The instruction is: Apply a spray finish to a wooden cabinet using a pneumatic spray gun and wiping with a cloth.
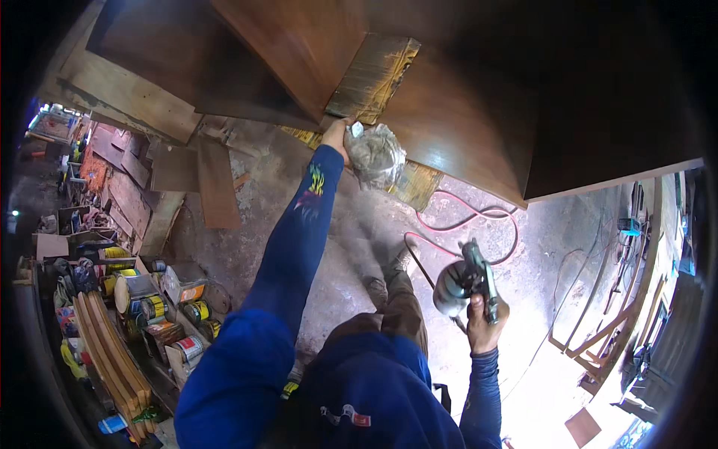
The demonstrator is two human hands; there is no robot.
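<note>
My left hand (337, 138) reaches forward, closed on a crumpled greyish wad (378, 157) that looks like a rag or thin plastic. Most of its fingers are hidden behind the wad. Just beyond it, a stained cardboard strip (368, 75) lies against the brown wooden panels (456, 123). Low on the right, my right hand (485, 325) grips a spray gun (479, 278) with a rounded metal cup (451, 290) on its left side. The gun is well apart from the panels.
A red hose (512, 243) loops over the concrete floor (441, 224). Paint cans (153, 307) and curved wooden strips (112, 359) crowd the left side. Loose boards (217, 183) lean at the far left. A wooden frame (609, 337) stands at the right.
</note>
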